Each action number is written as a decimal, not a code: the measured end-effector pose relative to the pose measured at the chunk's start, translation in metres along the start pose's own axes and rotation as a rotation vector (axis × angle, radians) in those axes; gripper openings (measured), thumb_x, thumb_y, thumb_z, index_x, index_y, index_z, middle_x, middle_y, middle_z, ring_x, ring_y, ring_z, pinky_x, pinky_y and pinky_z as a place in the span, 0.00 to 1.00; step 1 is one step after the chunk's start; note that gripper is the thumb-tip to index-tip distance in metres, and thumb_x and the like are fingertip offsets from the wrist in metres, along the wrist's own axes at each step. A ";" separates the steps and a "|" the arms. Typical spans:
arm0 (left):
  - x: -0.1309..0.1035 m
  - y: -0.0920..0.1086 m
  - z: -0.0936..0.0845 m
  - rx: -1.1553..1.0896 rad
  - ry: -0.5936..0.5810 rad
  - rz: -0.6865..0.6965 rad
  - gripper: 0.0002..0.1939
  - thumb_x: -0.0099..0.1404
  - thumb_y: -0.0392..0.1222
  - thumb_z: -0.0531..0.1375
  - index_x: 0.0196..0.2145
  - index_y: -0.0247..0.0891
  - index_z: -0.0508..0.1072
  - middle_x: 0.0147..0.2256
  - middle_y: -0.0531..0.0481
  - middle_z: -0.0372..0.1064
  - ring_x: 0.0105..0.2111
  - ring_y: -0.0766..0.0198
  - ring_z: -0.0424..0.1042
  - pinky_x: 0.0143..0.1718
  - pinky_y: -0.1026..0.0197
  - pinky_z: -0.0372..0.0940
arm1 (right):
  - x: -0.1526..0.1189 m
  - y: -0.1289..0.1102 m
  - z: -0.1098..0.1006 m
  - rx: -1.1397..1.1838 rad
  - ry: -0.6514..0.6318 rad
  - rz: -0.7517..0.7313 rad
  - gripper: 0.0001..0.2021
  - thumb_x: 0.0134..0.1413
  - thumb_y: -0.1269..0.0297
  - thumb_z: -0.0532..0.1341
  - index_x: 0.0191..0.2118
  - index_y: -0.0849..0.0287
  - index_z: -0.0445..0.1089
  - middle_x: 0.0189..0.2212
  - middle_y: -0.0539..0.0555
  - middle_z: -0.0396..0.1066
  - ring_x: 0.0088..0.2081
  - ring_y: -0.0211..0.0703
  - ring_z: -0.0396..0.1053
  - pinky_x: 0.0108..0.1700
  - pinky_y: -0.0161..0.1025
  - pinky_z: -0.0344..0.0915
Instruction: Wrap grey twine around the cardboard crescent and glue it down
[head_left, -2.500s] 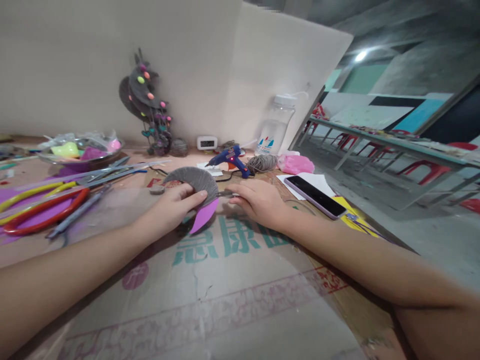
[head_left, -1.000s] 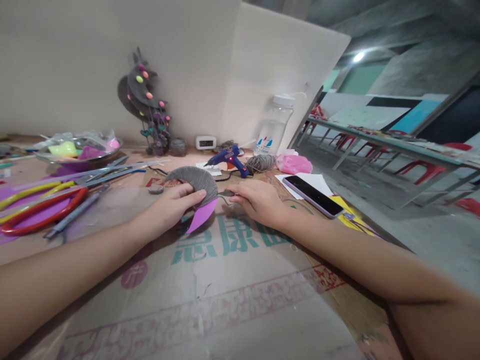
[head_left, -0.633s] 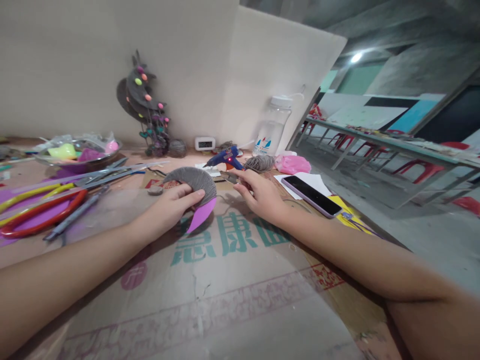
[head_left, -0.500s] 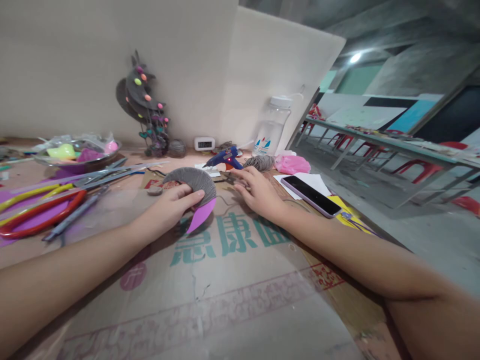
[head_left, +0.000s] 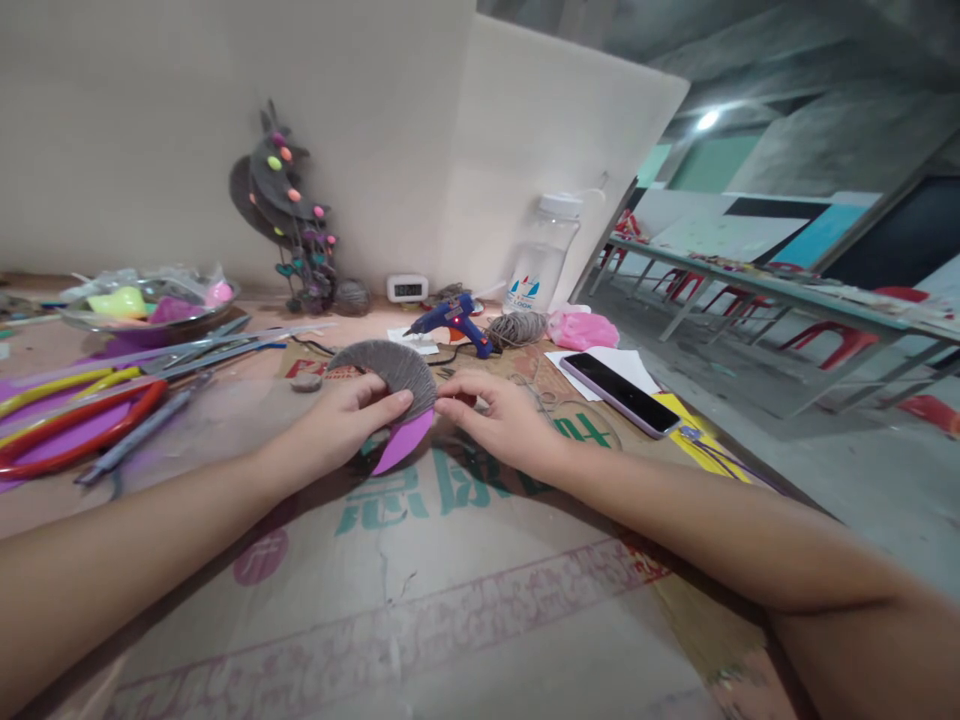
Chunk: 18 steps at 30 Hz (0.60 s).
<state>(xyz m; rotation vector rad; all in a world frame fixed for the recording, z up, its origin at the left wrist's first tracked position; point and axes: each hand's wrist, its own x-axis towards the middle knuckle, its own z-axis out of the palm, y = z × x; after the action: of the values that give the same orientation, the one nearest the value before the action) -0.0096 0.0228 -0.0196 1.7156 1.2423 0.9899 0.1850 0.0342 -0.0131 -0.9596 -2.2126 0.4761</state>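
Note:
My left hand [head_left: 360, 415] grips a crescent-shaped piece [head_left: 401, 370] wound with grey yarn, thumb on top. The crescent's lower tip [head_left: 403, 443] is bare purple. At its right edge, my right hand [head_left: 495, 410] has thumb and index finger closed in a pinch on the grey yarn, close against the wrapping; the strand itself is mostly hidden by the fingers. Behind the right hand are a blue glue gun [head_left: 454, 322] with a small red light and a ball of grey yarn [head_left: 517, 328].
Scissors with red and yellow handles [head_left: 82, 440] and a bowl of colourful pieces [head_left: 150, 320] lie left. A finished-looking moon ornament [head_left: 281, 190] leans on the wall. A clear bottle [head_left: 544, 255], pink plastic bag [head_left: 583, 328] and phone [head_left: 619, 393] are at right.
My right hand has come down and left to the crescent's edge, and its fingers have closed into a pinch there. The left hand keeps its hold, with the crescent nearly in place.

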 end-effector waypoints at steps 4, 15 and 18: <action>0.002 -0.003 0.001 0.061 -0.013 0.052 0.16 0.57 0.51 0.58 0.20 0.38 0.66 0.20 0.55 0.59 0.22 0.67 0.59 0.22 0.65 0.52 | -0.001 -0.001 -0.001 0.018 0.007 0.011 0.06 0.55 0.67 0.56 0.33 0.61 0.70 0.29 0.50 0.70 0.32 0.35 0.65 0.35 0.33 0.61; -0.006 0.013 0.004 -0.050 0.038 -0.003 0.10 0.55 0.47 0.60 0.29 0.37 0.69 0.26 0.53 0.67 0.25 0.65 0.66 0.27 0.65 0.60 | -0.006 0.000 -0.003 -0.122 0.152 -0.303 0.07 0.58 0.64 0.54 0.35 0.59 0.67 0.30 0.52 0.69 0.33 0.38 0.64 0.39 0.38 0.61; -0.007 0.010 0.003 -0.132 -0.011 0.050 0.13 0.56 0.47 0.61 0.37 0.39 0.71 0.34 0.50 0.72 0.34 0.61 0.71 0.35 0.63 0.64 | -0.006 -0.002 -0.004 -0.162 0.124 -0.342 0.07 0.58 0.63 0.54 0.36 0.58 0.66 0.31 0.52 0.70 0.34 0.39 0.65 0.40 0.39 0.60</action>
<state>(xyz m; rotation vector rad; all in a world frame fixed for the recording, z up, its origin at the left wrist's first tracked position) -0.0045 0.0137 -0.0132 1.6543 1.1065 1.0670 0.1902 0.0289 -0.0120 -0.6499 -2.2651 0.0795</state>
